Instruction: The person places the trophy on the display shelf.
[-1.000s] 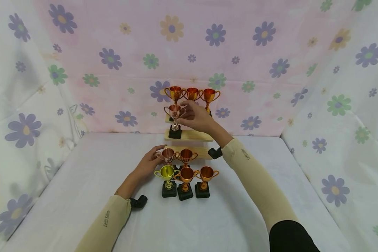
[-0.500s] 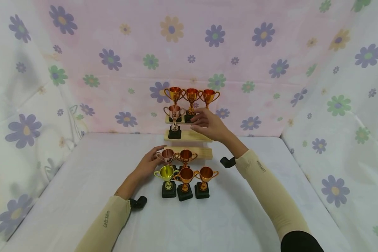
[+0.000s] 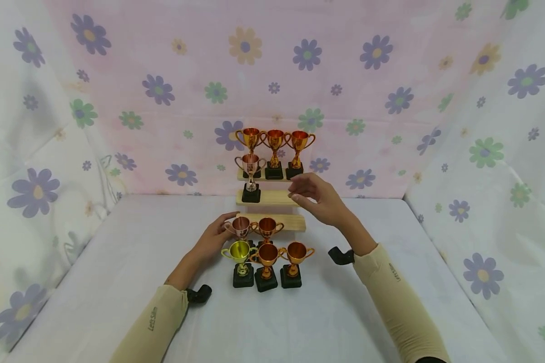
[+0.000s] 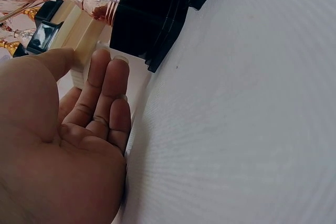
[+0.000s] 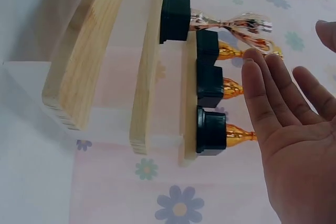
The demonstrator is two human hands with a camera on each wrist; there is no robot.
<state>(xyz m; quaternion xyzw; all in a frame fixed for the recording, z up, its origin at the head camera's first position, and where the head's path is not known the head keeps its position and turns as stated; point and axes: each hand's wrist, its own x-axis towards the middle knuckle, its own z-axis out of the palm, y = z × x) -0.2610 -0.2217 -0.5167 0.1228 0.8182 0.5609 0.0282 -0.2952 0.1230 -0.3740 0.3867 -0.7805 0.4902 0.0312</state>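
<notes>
My left hand [image 3: 212, 236] grips the left end of a three-step wooden display stand [image 3: 281, 222] at its lowest board. In the left wrist view the thumb lies against the wood, the other fingers loosely bent. My right hand [image 3: 320, 199] hovers just right of the middle step, fingers relaxed and holding nothing. On that step's left side a rose-gold trophy cup [image 3: 251, 174] stands upright. Three gold trophy cups [image 3: 274, 151] line the top step. In front of the stand are a second rose-gold cup [image 3: 240, 227], a yellow-gold cup [image 3: 239, 251] and several bronze-coloured cups [image 3: 268, 254].
A white cloth covers the table [image 3: 163, 322]. Flower-printed cloth [image 3: 181, 126] hangs behind and at both sides. Black wrist cameras [image 3: 200, 294] are worn below the hands. The cups in front stand close together, near the left hand.
My right hand has let go of the rose-gold trophy cup on the middle step and drawn back right and down. My left hand stays at the stand's end.
</notes>
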